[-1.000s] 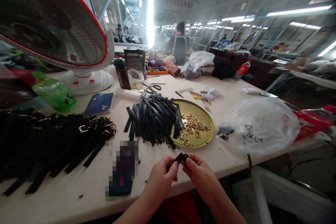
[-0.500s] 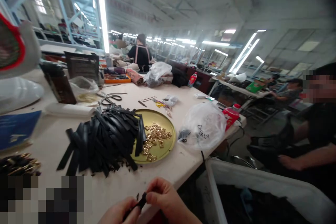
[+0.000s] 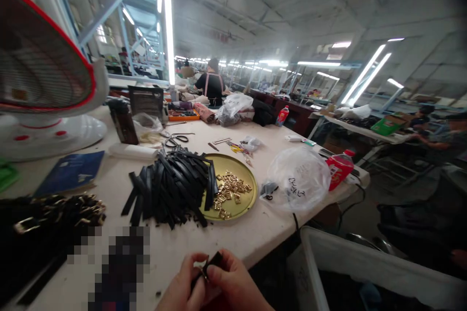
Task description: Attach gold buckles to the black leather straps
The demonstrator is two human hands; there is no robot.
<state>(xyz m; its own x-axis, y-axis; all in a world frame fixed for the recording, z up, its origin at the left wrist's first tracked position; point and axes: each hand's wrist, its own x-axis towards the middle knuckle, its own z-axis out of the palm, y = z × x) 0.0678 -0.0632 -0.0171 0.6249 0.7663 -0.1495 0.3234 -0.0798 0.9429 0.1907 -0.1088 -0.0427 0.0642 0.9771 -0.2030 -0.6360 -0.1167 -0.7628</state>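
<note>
My left hand [image 3: 185, 285] and my right hand [image 3: 234, 279] meet low at the table's near edge, fingers closed on one black strap [image 3: 214, 259]. A small gold-coloured metal piece [image 3: 205, 272] shows on the strap between my fingertips; its exact shape is partly hidden. Beyond my hands lies a heap of black strips [image 3: 164, 182]. Its right side overlaps a round gold tray [image 3: 249, 204], which bears a pile of small gold buckles [image 3: 233, 187].
Black straps with gold buckles [image 3: 54, 218] are piled at left, below a blue booklet [image 3: 75, 170] and a fan [image 3: 44, 58]. A filled plastic bag [image 3: 301, 180] and a red-labelled bottle [image 3: 339, 170] stand right. A white bin [image 3: 310, 257] sits beside the table.
The view has swung left, bringing in more of the fan and the buckled straps. My hands have drawn closer together, and the gold-coloured piece now shows on the strap.
</note>
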